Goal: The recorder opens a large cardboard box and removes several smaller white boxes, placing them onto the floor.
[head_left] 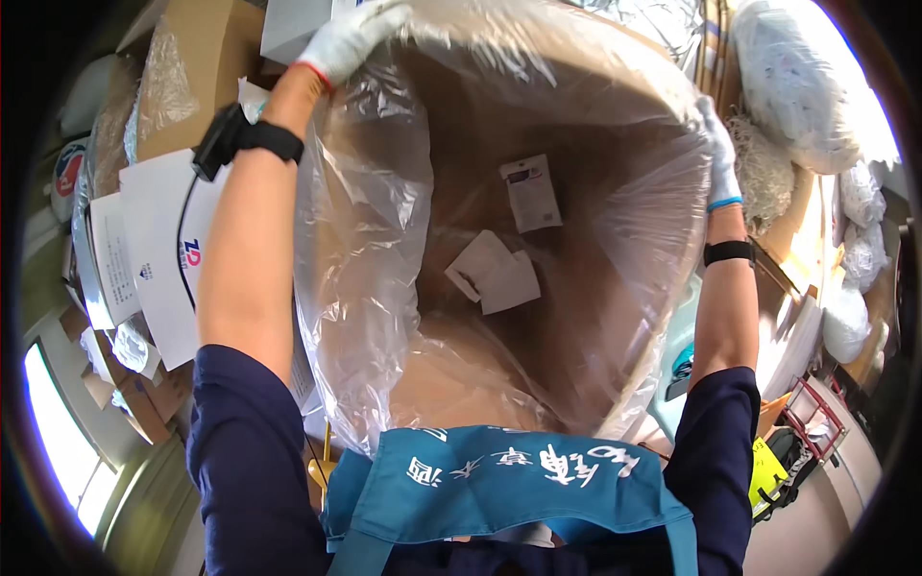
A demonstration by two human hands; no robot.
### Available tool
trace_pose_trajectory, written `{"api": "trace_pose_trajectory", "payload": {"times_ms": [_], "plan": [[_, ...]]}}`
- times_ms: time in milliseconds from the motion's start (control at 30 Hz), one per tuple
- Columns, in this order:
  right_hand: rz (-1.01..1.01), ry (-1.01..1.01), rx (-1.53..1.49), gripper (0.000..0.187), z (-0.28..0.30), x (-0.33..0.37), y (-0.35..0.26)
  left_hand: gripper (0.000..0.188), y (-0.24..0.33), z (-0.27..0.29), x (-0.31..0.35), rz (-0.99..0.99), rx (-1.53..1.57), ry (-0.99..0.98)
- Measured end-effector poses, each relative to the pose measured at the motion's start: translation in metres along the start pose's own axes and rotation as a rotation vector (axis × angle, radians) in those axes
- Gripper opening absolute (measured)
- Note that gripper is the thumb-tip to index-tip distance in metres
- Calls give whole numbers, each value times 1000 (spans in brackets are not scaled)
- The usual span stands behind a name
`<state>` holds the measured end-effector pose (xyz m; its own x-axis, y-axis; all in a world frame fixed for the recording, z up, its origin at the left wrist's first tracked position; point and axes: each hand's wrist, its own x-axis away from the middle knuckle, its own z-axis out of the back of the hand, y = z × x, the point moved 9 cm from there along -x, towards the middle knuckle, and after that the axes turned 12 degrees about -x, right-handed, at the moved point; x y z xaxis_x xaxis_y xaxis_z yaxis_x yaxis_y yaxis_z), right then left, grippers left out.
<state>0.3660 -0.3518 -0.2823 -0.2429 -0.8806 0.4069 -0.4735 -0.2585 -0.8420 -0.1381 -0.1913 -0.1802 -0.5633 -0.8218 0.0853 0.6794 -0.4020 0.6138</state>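
A large brown cardboard box (pixel 480 370) stands in front of me, lined with a clear plastic bag (pixel 370 240) that is folded out over its rim. At the far left corner my left hand (pixel 353 40), in a white glove with a red cuff, is closed over the bag's edge. My right hand (pixel 720 158), in a white glove with a blue cuff, grips the right rim through the plastic; some of its fingers are hidden. Deep inside the box lie a small white packet (pixel 532 194) and some torn white card pieces (pixel 495 274).
White cartons (pixel 158 264) and an open brown carton (pixel 197 72) crowd the left side. At the right are stuffed clear bags (pixel 802 86), a shaggy pale bundle (pixel 764 173) and a red metal frame (pixel 816 418). A pale green container (pixel 672 394) sits beside the box.
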Motion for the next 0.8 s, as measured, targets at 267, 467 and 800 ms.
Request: {"api": "trace_pose_trajectory", "payload": {"times_ms": [267,467,800], "plan": [[348,-274,424,32,-61,-1,-41,47,-74,1,17,281,362,-93],[232,-48,448,36,1,23,-2,42,-93,-24,45,403,677,-45],[-130,480,288,42,142,196,141,40,-102,-34,132,430,223,-1]]}}
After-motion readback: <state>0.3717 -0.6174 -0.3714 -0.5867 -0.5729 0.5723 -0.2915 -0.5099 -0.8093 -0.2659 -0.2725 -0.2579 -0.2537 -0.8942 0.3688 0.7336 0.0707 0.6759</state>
